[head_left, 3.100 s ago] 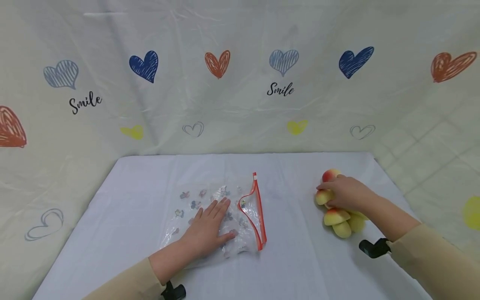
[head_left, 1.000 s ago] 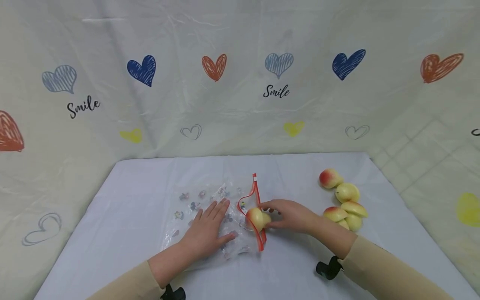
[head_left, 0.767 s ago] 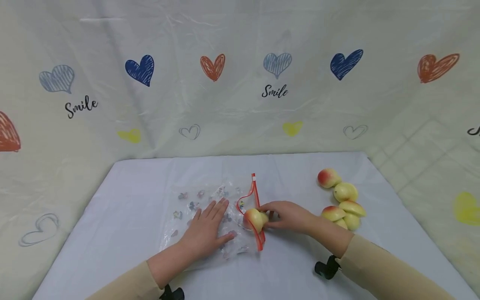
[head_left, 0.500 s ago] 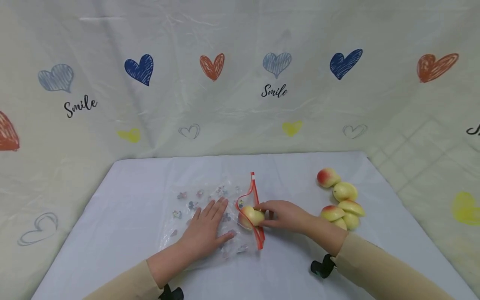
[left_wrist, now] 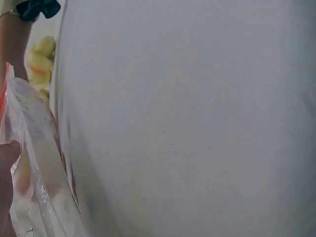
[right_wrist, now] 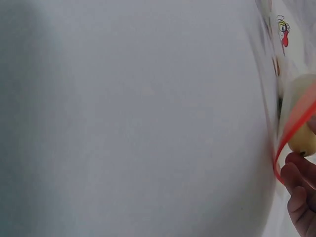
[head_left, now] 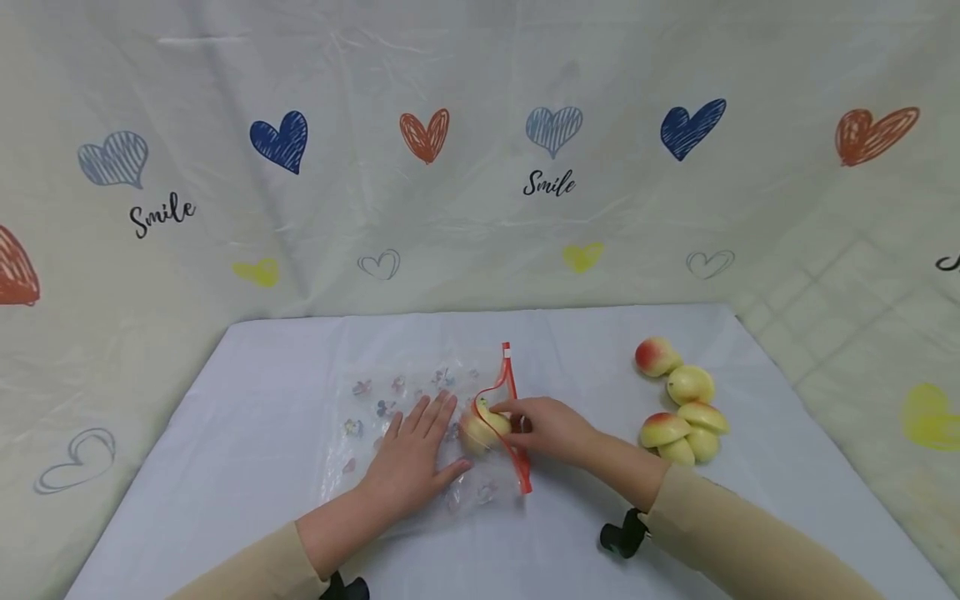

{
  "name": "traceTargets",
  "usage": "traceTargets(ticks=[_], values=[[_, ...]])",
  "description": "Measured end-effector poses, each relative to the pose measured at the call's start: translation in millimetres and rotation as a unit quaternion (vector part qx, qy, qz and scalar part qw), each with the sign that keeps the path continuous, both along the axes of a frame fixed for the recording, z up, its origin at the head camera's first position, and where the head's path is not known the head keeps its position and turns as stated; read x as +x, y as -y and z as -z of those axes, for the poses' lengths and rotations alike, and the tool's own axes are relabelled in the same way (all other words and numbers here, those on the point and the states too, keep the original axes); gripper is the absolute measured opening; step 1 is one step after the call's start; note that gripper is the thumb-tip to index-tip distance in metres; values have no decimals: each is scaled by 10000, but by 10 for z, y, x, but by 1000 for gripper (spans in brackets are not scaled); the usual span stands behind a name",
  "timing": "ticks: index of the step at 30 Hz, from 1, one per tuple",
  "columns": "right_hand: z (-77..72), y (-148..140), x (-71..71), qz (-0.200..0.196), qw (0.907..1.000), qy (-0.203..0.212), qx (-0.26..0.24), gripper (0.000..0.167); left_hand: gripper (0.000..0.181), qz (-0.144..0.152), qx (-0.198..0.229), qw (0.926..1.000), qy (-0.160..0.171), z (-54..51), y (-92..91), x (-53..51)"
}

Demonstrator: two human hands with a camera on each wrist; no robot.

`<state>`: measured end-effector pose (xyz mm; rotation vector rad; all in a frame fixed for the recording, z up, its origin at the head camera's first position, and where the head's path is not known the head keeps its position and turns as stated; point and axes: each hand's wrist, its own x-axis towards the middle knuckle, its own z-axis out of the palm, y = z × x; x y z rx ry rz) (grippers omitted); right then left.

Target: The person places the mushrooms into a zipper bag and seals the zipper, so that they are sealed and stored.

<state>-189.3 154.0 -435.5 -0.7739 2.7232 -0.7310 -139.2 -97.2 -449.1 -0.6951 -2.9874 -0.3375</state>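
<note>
Head: vs 0.5 s ago, right hand [head_left: 553,429] is farther left and the pear [head_left: 480,431] sits deeper in the clear bag [head_left: 381,407], past its red zip edge [head_left: 524,482]. Pear's long axis runs roughly left-right, stem end toward the right hand, fingers pinching that end. Left hand [head_left: 408,462] flat on bag, fingers slightly spread, thumb out. Other pears [head_left: 691,385] clustered right on white tabletop [head_left: 255,442]; heart-print sheet [head_left: 480,50] behind. Left wrist: pear blurry through plastic. Right wrist: stem at fingertips.
</note>
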Motion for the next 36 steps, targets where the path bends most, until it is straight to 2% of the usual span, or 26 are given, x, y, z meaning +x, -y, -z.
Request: traceTargets(ticks=[6,14,25,30,36], values=[[15,101,-24,93,9996,184,-216,42,90,28,64,9999,-117,-5,-15,15],[46,208,-47,291,9972,245,-646,30,86,96,-12,9997,-218,47,-24,14],[115,260,-51,688,9902,901,-817,28,83,127,-65,9998,-118,18,-52,24],[122,177,-49,760,9899,798,-896,26,82,157,-101,9997,-124,40,-66,28],[17,59,-42,820,9890,707,-1007,27,82,169,-72,9997,-170,35,-65,28]])
